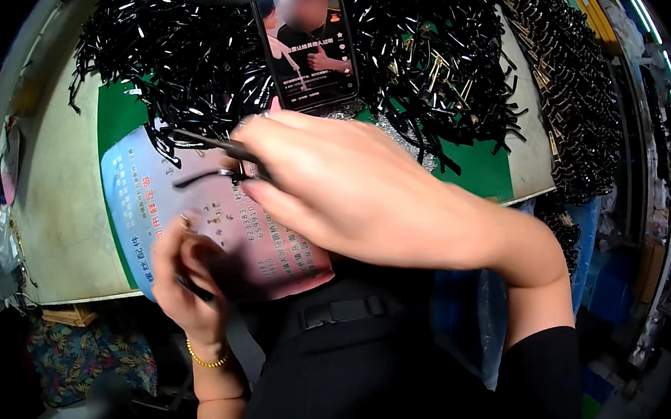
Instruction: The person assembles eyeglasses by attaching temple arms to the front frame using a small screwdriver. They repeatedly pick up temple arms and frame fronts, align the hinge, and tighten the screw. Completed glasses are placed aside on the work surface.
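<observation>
My right hand [330,181] reaches across the worktop from the right, its fingers closed round a slim dark tool [225,146]. Motion blur hides the tool's exact kind. Just below it, a thin curved black piece [199,177] lies close to my right fingertips; whether they touch it I cannot tell. Lower left, my left hand [190,277] is curled, with part of a slim black piece [198,288] showing in its palm. Beneath both hands is a pink and blue printed sheet [125,191], with several tiny metal parts [217,217] scattered on it.
Heaped glossy black strips [436,67], like eyeglass temples, some with gold-coloured ends, cover the worktop's far side. A phone [311,76] showing a video leans among them. A green mat [119,123] lies under the sheet. More black pieces [569,94] are massed at right.
</observation>
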Demonstrator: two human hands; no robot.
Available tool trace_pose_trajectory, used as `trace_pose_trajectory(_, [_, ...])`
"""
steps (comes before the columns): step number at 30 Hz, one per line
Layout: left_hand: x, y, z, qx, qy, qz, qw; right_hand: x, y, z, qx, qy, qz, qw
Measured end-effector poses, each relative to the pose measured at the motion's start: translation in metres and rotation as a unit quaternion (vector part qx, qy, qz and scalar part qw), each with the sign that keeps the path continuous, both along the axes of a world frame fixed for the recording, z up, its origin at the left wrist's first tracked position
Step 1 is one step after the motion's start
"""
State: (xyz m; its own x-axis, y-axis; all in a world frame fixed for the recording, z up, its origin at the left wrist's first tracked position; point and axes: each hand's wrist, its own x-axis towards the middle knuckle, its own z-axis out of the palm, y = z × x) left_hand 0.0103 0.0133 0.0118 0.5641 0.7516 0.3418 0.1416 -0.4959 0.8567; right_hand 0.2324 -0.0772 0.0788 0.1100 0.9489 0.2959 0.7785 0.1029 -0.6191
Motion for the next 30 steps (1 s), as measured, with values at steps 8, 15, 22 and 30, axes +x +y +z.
trace_pose_trajectory(8, [0.055,-0.058,0.024,-0.002,-0.019,-0.287,0.958,-0.005,-0.104,0.025,-0.056,0.536,-0.194,0.820])
trace_pose_trajectory(15, [0.071,-0.074,0.018,0.025,0.012,-0.316,0.948,-0.004,-0.134,0.008,-0.107,0.588,-0.211,0.774])
trace_pose_trajectory(22, [0.074,-0.081,0.014,0.023,0.021,-0.323,0.946,0.002,-0.145,0.004,-0.131,0.610,-0.218,0.751])
trace_pose_trajectory(30, [0.074,-0.089,0.014,0.049,0.012,-0.297,0.953,-0.013,-0.143,0.001,-0.121,0.615,-0.209,0.750])
